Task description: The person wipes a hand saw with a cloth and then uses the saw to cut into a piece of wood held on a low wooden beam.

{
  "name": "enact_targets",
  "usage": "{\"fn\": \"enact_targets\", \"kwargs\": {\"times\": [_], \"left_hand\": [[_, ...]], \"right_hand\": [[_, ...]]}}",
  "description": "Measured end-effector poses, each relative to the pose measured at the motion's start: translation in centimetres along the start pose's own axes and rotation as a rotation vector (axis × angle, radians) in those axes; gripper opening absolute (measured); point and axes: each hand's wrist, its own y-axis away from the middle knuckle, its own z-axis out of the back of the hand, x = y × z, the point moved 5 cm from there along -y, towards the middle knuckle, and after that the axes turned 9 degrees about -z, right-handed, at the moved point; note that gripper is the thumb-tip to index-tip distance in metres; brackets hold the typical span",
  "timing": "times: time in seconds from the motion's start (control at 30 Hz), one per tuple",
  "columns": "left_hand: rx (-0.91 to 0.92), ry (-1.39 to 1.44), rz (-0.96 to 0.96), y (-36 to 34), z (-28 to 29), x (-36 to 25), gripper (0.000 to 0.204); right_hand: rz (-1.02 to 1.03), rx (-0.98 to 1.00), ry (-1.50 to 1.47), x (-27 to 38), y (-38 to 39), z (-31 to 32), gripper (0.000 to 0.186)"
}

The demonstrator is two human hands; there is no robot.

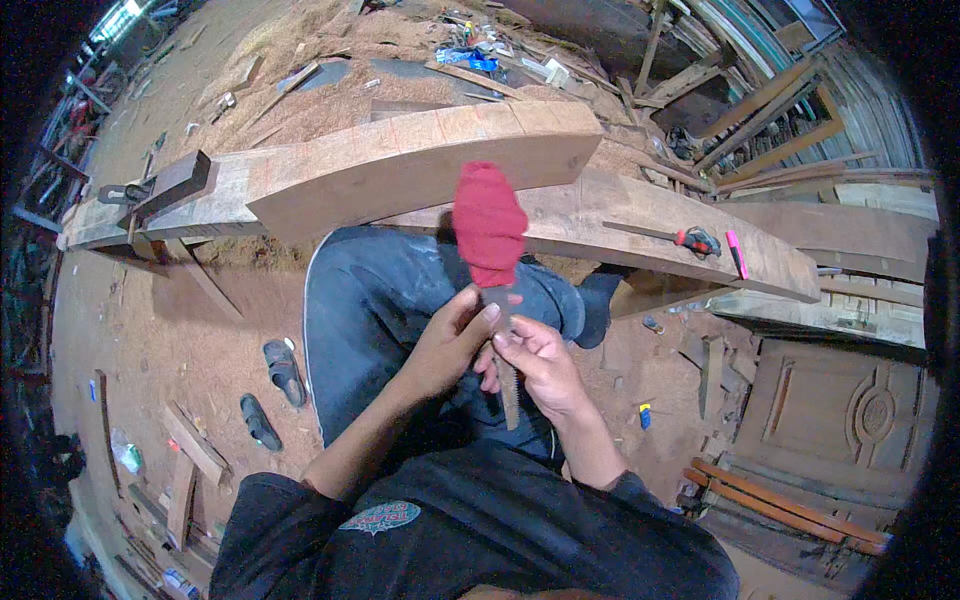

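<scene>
Sandals (pixel 284 373) lie well left of my left grip (pixel 452 338), which I see pinching a toothed blade (pixel 508 397), red cloth (pixel 488 225) just beyond already covering its far end, while my right grip (pixel 545 366) pinches it nearer me, the near end left bare.

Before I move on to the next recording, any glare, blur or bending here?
Head view: glare from a bright patch at upper left; dark, grainy rim; the long beam bows, probably partly through the lens; no strong blur on the left hand, right hand or saw.
</scene>
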Motion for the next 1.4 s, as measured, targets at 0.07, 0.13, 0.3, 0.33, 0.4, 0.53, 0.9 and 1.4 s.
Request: {"fn": "enact_targets", "kwargs": {"times": [0.07, 0.13, 0.3, 0.33, 0.4, 0.53, 0.9, 1.4], "left_hand": [[-0.072, 0.135, -0.041, -0.2, 0.3, -0.1, 0.047], [-0.161, 0.281, -0.112, -0.5, 0.3, -1.6, 0.05], [-0.258, 0.405, -0.165, -0.1, 1.2, -4.2, 0.063], [-0.281, 0.401, -0.13, 0.2, 1.3, -4.2, 0.068], [-0.292, 0.364, -0.097, 0.2, 1.5, -4.0, 0.074], [-0.174, 0.295, -0.171, -0.4, 1.2, -4.4, 0.084], [-0.236, 0.301, -0.457, -0.4, 3.2, -7.5, 0.05], [-0.645, -0.403, -0.847, 2.3, 3.1, -15.8, 0.073]], "right_hand": [[0.013, 0.032, 0.051, -0.3, -0.5, -0.9, 0.023], [0.003, 0.089, 0.076, -0.2, -0.8, -1.8, 0.02], [-0.028, 0.156, 0.133, 0.2, -1.0, -2.7, 0.015], [0.007, 0.144, 0.176, 0.6, -1.0, -2.7, 0.016], [0.032, 0.111, 0.321, 0.3, -1.2, -1.8, 0.017], [-0.001, 0.118, 0.373, 1.5, -0.7, -0.3, 0.02], [-0.01, 0.078, 0.542, 0.5, -0.6, -0.3, 0.024], [0.24, -0.35, 0.703, 5.1, 1.0, 1.8, 0.027]]}}
